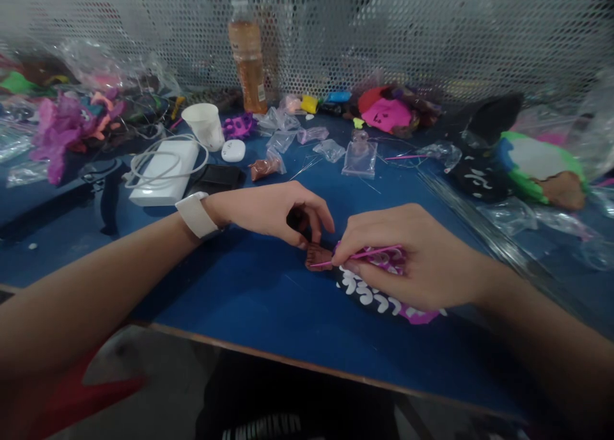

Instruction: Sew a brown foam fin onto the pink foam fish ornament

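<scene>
My right hand (407,254) is closed in a pinch around a thin pink stick (378,251). The stick's tip lies against a small brown clay foot (319,257) with lines marked on it. Below that hand, flat on the table, is a clay figure (367,290) in black and purple with white curled patches; the hand covers part of it. The brown foot adjoins its left end. My left hand (288,213), with a white band on the wrist, curves over from the left. Its fingers are bent and apart, the thumb and a fingertip right at the foot's upper edge.
Behind my left arm are a white power bank (165,171) with a coiled cable, a paper cup (204,126) and a drink bottle (248,59). Small plastic bags (359,158) and coloured clay lie at the back. Thin wires (474,216) stretch along the right.
</scene>
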A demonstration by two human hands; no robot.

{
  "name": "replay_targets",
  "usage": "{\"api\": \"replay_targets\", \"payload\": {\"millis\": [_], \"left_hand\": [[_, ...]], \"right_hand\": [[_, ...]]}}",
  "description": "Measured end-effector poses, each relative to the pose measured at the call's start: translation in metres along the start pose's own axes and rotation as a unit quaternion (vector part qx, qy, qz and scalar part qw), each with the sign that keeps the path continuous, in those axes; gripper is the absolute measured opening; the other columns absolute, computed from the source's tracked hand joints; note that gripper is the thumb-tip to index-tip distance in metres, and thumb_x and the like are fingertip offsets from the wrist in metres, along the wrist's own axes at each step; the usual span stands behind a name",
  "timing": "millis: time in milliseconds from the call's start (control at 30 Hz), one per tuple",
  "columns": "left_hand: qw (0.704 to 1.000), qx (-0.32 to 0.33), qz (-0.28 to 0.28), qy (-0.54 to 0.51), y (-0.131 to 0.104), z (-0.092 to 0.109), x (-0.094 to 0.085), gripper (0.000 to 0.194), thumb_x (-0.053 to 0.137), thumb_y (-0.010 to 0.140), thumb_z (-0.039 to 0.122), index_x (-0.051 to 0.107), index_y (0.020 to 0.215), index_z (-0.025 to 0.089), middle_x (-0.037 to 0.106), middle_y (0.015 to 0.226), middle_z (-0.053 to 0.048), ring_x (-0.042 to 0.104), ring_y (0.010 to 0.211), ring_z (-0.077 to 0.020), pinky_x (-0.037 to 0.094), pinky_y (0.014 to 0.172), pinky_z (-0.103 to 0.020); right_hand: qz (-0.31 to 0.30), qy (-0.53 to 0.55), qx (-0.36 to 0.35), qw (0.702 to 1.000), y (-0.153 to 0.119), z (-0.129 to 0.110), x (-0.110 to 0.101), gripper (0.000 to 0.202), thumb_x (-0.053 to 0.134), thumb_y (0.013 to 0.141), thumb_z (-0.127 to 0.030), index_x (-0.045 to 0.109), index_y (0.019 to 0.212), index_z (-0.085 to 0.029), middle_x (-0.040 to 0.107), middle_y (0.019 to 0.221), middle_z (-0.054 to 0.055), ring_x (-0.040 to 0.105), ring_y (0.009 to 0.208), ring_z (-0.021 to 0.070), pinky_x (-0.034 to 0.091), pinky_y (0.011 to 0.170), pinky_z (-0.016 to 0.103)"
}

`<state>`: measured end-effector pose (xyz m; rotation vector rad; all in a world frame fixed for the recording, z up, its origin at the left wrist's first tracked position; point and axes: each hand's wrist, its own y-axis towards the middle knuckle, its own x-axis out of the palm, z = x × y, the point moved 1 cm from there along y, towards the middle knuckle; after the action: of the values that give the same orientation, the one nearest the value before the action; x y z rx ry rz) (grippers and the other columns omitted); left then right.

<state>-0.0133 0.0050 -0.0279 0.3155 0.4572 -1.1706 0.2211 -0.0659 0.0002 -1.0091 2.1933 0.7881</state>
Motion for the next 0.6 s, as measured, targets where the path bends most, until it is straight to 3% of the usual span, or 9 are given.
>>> {"api": "replay_targets", "payload": {"millis": [600], "left_hand": [[1.000,-0.007,0.002,0.000,-0.0003,0.0008,0.0006,0.040,0.076,0.081,0.009,0.073,0.119,0.021,0.079,0.103,-0.006,0.076,0.090,-0.0155,0.058,0.077,-0.021]], "right_hand": [[-0.015,-0.009,-0.002,1.000,-0.0001,0.0036,-0.0006,0.024,0.063,0.085,-0.007,0.076,0.096,-0.023,0.077,0.086,0.002,0.069,0.076,0.0161,0.052,0.069,0.028]]}}
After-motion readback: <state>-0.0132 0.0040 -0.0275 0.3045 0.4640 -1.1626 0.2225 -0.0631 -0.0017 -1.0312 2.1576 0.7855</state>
